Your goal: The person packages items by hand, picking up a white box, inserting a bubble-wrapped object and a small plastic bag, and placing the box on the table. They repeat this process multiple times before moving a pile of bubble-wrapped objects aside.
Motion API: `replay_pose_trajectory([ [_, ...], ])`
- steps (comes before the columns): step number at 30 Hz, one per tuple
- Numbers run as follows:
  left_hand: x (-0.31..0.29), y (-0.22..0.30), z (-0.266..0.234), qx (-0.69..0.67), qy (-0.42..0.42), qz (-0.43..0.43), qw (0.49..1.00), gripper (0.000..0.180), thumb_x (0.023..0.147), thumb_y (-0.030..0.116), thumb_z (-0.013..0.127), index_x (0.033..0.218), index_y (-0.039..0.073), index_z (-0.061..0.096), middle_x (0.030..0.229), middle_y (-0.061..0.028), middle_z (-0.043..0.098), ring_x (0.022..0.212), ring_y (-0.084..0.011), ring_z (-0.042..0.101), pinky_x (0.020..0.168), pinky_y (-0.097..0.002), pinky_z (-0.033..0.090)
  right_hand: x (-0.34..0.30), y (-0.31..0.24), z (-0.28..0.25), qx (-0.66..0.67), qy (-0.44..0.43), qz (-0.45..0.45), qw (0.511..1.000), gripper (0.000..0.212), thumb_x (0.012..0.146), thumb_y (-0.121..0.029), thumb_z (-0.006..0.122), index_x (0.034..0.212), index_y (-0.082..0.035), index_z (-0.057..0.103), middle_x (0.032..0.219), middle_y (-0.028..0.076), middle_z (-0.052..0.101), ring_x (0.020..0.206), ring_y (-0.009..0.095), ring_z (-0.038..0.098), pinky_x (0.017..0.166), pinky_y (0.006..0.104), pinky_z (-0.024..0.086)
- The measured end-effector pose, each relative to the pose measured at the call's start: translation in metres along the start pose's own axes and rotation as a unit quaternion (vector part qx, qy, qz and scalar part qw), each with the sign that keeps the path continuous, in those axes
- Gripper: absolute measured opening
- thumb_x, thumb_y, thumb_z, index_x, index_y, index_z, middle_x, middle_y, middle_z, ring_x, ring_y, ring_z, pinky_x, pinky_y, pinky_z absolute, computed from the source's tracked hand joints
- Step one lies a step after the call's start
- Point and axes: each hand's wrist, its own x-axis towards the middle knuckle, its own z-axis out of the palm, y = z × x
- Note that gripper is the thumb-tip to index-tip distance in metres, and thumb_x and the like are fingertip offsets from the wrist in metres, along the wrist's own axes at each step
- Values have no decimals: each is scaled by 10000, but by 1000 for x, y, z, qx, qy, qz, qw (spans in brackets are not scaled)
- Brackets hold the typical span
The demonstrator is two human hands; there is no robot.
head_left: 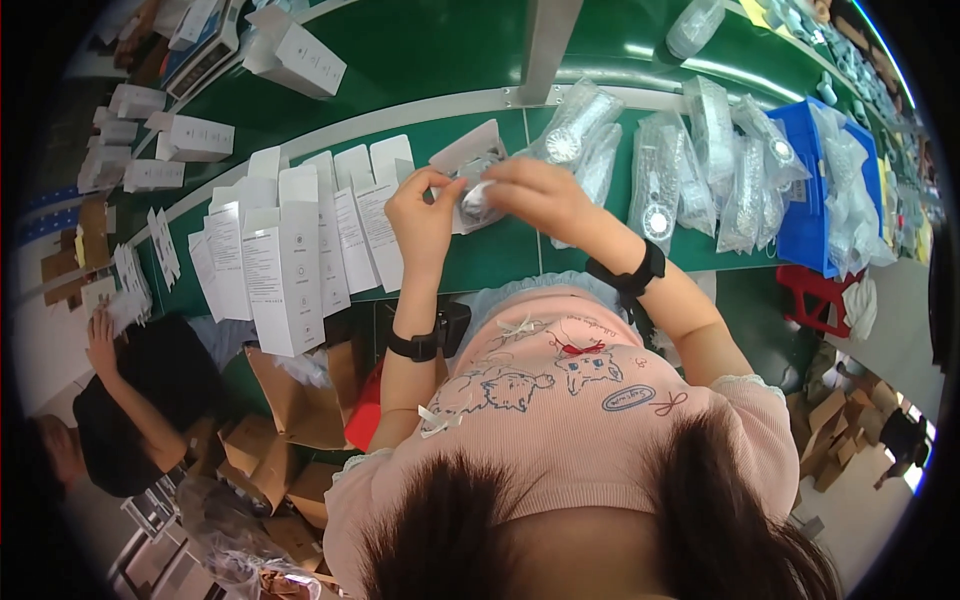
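At upper centre, my left hand [424, 212], fingers pinched, and blurred right hand [545, 197] surround a small white item [477, 200] at an open pale cardboard box [464, 149], seemingly unfinished; I can't tell either grip. Bubble-wrapped white devices [656, 190] lie unboxed, upper right.

We see bright mid-frame, black corners; white glare streaks on green surface [440, 60], upper right of centre; right hand [538, 195] slightly motion-blurred; straight edges bent near rim.

The left hand [424, 217] curls upright near the outstretched, blurred right hand [545, 197].
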Motion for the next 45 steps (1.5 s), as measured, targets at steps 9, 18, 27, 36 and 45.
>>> replay_pose_trajectory([
  [9, 0, -49, -12, -168, 76, -7, 983, 371, 701, 137, 660, 1019, 1, 527, 1124, -159, 526, 1021, -261, 510, 834, -358, 401, -14, 30, 19, 27, -52, 76, 995, 795, 594, -198, 774, 1270, -79, 372, 1292, 145, 365, 1169, 255, 391, 978, 348, 298],
  [18, -29, -75, 3, 399, -128, -42, 907, 816, 662, 285, 696, 1300, 7, 270, 1391, -234, 128, 1281, -397, 130, 983, -537, 187, 95, 97, 65, 314, 159, 343, 871, 936, 588, -168, 774, 1345, -80, 230, 1251, 106, 396, 1142, 220, 406, 941, 322, 336],
  [27, 13, -116, 17, 47, -169, -122, 977, 776, 673, 155, 695, 1297, -9, 265, 1265, -201, 361, 1131, -317, 388, 933, -373, 331, 129, 173, 88, 31, 181, 275, 944, 961, 620, -269, 753, 1360, -70, 174, 1309, 179, 313, 1190, 305, 343, 969, 352, 307],
  [36, 41, -67, -15, -297, -50, -233, 925, 769, 651, 55, 675, 1303, 27, 269, 1208, -130, 418, 1076, -240, 451, 910, -311, 358, 29, 154, -159, 159, 17, 588, 793, 226, 837, -134, 469, 985, 5, 567, 777, 106, 618, 666, 166, 605, 548, 260, 493],
  [45, 35, -39, -11, -265, -3, -115, 957, 848, 576, 121, 734, 1299, 88, 293, 1199, -124, 376, 1086, -276, 428, 924, -350, 338, 65, 337, -160, 64, 216, 526, 820, 470, 740, -119, 584, 1177, -18, 445, 995, 131, 560, 886, 213, 552, 730, 347, 469],
])
